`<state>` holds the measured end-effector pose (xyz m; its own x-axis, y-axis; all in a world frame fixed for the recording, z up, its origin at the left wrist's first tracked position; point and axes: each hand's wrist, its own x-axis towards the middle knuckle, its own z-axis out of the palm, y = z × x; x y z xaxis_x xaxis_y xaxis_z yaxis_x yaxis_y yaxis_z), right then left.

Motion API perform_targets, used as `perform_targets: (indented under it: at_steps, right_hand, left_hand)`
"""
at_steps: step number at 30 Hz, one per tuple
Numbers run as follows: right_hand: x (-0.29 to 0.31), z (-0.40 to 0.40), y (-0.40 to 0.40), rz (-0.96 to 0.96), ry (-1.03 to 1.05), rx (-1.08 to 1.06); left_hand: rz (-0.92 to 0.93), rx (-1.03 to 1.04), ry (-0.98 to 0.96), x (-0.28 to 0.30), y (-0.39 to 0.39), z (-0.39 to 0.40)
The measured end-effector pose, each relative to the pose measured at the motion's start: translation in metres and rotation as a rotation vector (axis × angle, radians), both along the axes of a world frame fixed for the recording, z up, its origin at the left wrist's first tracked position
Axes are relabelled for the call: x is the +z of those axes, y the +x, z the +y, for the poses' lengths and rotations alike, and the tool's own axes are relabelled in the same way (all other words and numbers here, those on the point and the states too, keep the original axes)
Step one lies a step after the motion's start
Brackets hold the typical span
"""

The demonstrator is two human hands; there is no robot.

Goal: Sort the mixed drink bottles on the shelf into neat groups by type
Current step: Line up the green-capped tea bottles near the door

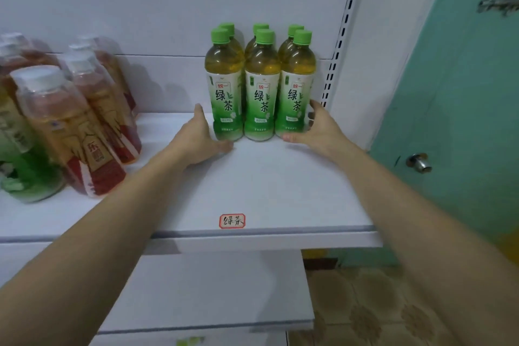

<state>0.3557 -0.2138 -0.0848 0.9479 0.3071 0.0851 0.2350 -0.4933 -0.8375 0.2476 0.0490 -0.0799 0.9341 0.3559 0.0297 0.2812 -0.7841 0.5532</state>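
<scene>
Green-capped tea bottles (259,84), amber-filled, upright in two tight rows.

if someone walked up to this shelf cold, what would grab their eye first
Most likely the block of green tea bottles with green caps, standing upright in tidy rows at the back right of the white shelf, with the left hand and right hand flanking its two sides. Next, the red-labelled bottles with white caps crowded at the left, and the small red-bordered handwritten tag near the shelf's front edge.

Both hands (196,135) (317,129) flank six green tea bottles (261,104) on shelf (280,191)
</scene>
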Motion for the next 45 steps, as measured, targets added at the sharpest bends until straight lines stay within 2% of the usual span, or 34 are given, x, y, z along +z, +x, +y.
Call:
perform_targets:
  at_steps: [4, 11, 18, 21, 24, 26, 28, 30, 32, 37, 41, 45]
  right_hand:
    - [-0.002, -0.011, -0.047, -0.091, -0.143, -0.129]
    - [0.024, 0.046, -0.147, -0.286, -0.134, 0.279]
    - [0.089, 0.152, -0.23, -0.438, -0.071, 0.59]
    - [0.114, 0.198, -0.254, -0.503, -0.028, 0.629]
    - [0.145, 0.242, -0.265, -0.634, 0.039, 0.547]
    - [0.161, 0.274, -0.268, -0.689, -0.013, 0.49]
    - [0.17, 0.306, -0.268, -0.696, -0.174, 0.465]
    - [0.17, 0.331, -0.272, -0.668, -0.342, 0.477]
    - [0.167, 0.345, -0.276, -0.668, -0.408, 0.471]
    - [0.166, 0.326, -0.291, -0.726, -0.316, 0.444]
    - [0.185, 0.291, -0.304, -0.918, -0.226, 0.328]
    - [0.217, 0.251, -0.294, -0.941, -0.215, 0.219]
  left_hand:
    - [0.055, -0.099, 0.226, -0.001, -0.064, -0.008]
    - [0.049, -0.322, 0.359, 0.016, -0.175, -0.008]
    - [0.06, -0.148, 0.363, 0.039, -0.26, 0.06]
    - [0.034, -0.014, 0.298, 0.037, -0.281, 0.101]
    - [-0.076, 0.205, 0.168, 0.031, -0.282, 0.134]
    - [-0.155, 0.328, 0.041, 0.025, -0.273, 0.147]
    - [-0.186, 0.364, -0.009, 0.016, -0.261, 0.154]
    - [-0.211, 0.353, 0.013, 0.008, -0.25, 0.157]
    - [-0.253, 0.344, -0.006, 0.004, -0.243, 0.16]
    - [-0.424, 0.272, -0.221, -0.003, -0.246, 0.158]
    - [-0.672, 0.21, -0.313, -0.003, -0.259, 0.149]
    - [-0.904, -0.116, -0.478, 0.005, -0.26, 0.112]
